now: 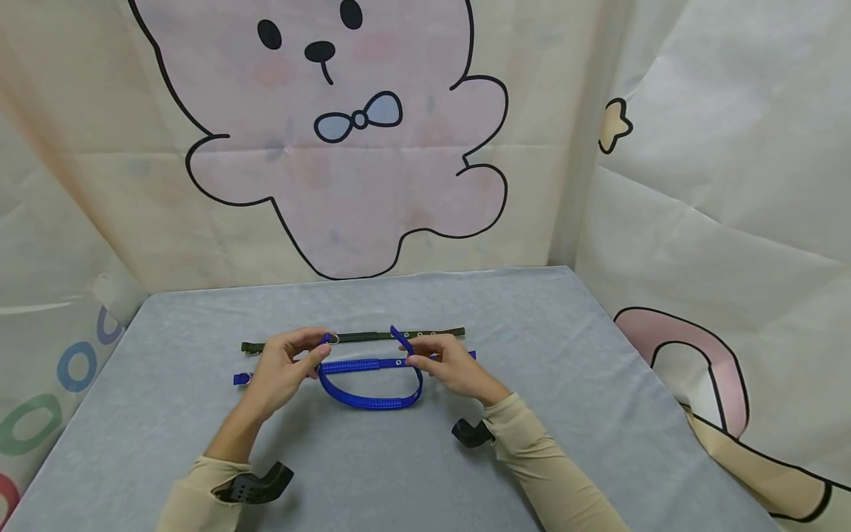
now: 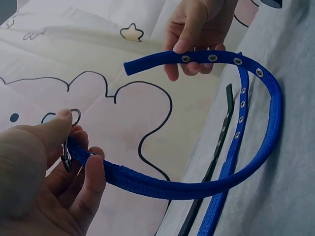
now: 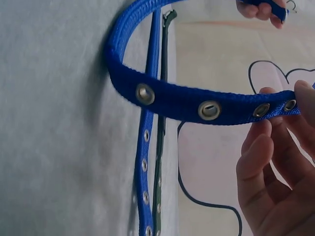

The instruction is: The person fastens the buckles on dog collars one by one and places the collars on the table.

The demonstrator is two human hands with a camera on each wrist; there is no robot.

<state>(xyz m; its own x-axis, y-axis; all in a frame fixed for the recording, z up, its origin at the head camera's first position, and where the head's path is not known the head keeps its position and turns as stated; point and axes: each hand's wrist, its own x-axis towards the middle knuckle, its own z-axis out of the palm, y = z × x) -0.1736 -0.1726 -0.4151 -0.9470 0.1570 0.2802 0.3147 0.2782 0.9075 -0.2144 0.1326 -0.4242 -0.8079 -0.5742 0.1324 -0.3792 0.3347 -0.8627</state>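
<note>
A blue pet collar [image 1: 371, 403] hangs in a U-shaped loop between my two hands, above the table. My left hand [image 1: 282, 373] pinches its buckle end; the metal buckle [image 2: 67, 158] and a ring show between thumb and fingers in the left wrist view. The other end is pinched by my right hand [image 1: 455, 366], near the free tip, which sticks up past the fingers. Metal eyelets [image 3: 209, 110] line that end of the strap. Behind the loop, a second blue collar [image 1: 355, 365] lies stretched out on the table, partly hidden by the hands.
A dark green collar [image 1: 366, 337] lies straight behind the second blue one, roughly parallel to it. Pale grey cloth covers the table [image 1: 372, 473]. Printed curtains [image 1: 532, 44] with a cartoon bear surround its back and sides. A black wrist mount [image 1: 255, 486] sits on each sleeve.
</note>
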